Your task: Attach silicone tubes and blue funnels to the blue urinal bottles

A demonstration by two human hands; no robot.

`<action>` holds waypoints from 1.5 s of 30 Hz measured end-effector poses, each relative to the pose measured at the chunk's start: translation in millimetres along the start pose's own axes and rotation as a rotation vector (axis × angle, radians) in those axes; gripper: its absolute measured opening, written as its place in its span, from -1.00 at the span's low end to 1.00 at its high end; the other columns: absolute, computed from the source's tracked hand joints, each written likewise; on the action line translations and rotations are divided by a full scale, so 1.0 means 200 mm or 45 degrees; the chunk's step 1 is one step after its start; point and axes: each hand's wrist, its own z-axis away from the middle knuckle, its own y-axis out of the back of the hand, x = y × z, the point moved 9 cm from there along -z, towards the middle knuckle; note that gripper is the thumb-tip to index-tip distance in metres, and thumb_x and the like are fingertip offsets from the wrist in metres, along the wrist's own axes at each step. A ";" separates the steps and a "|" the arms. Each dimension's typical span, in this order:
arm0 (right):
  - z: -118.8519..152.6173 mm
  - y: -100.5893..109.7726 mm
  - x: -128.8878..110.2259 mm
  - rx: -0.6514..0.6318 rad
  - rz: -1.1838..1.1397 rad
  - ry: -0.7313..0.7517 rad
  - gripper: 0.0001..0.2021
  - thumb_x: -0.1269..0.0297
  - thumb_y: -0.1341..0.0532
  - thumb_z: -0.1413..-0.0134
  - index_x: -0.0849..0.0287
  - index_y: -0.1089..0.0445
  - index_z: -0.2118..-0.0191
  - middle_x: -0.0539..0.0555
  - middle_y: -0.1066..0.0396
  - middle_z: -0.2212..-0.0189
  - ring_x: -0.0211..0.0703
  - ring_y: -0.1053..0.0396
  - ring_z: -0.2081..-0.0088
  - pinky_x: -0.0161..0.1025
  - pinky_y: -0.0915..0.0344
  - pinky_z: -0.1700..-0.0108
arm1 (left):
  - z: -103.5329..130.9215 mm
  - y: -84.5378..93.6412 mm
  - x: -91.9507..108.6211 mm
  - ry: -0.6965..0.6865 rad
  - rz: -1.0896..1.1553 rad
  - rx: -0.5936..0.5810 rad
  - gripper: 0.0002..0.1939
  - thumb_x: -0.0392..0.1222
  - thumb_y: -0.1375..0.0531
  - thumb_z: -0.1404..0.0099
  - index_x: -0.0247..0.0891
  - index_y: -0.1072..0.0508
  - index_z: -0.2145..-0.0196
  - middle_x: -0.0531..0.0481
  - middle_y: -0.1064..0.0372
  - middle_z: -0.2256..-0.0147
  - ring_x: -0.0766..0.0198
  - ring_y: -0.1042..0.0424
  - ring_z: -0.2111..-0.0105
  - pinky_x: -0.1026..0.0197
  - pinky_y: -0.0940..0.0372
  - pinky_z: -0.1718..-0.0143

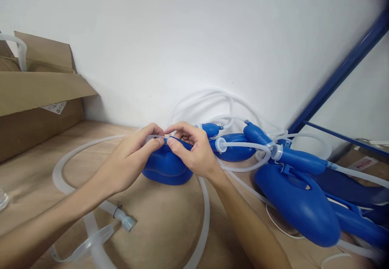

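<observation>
The left hand [133, 149] pinches a translucent piece [151, 137] atop a blue vessel [167, 165]; the right hand [197, 149] grips its upper part — thumbs close together, presumably for control. The vessel sits beneath both hands, seemingly braced on the table [158, 220] for steadiness.

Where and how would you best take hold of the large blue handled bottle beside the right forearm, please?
I'd grip the large blue bottle by its loop handle, probably from above: it runs along the upper edge and shows an opening.
</observation>
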 end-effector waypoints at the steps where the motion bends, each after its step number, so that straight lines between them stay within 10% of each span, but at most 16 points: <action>1: 0.00 0.00 -0.01 -0.007 0.012 0.023 -0.87 0.25 -0.24 -0.16 0.16 -0.48 0.22 -0.07 -0.39 0.49 -0.30 -0.34 0.45 -0.32 -0.29 0.36 | 0.00 0.00 0.01 -0.017 -0.007 -0.009 -0.62 0.15 -0.03 -0.39 -0.17 -0.46 0.27 0.08 -0.43 0.41 0.17 -0.37 0.37 0.20 -0.24 0.38; 13: 0.00 0.09 -0.02 0.171 0.171 0.103 -0.94 0.29 -0.24 0.01 0.14 -0.40 0.38 -0.09 -0.36 0.55 -0.34 -0.24 0.56 -0.33 -0.25 0.46 | 0.01 0.00 0.06 -0.225 0.003 0.036 -0.61 0.12 -0.08 -0.45 -0.13 -0.56 0.00 -0.02 -0.56 0.02 0.07 -0.50 0.05 0.13 -0.36 0.02; 22: 0.04 0.05 -0.13 0.269 0.302 0.232 -0.88 0.29 -0.24 0.04 0.08 -0.33 0.31 -0.12 -0.33 0.57 -0.32 -0.22 0.60 -0.31 -0.26 0.47 | 0.03 0.03 0.05 -0.200 -0.132 0.213 -0.72 -0.02 -0.13 -0.40 -0.18 -0.58 0.26 0.06 -0.54 0.33 0.21 -0.44 0.36 0.19 -0.28 0.32; 45: 0.12 0.02 -0.27 0.398 0.719 0.734 -0.85 0.42 -0.16 -0.06 0.07 -0.16 0.43 -0.13 -0.34 0.60 -0.35 -0.27 0.63 -0.36 -0.19 0.53 | 0.03 -0.03 0.07 -0.206 -0.028 0.165 -0.71 -0.08 -0.11 -0.39 -0.19 -0.62 0.26 0.02 -0.60 0.23 0.19 -0.50 0.24 0.16 -0.30 0.18</action>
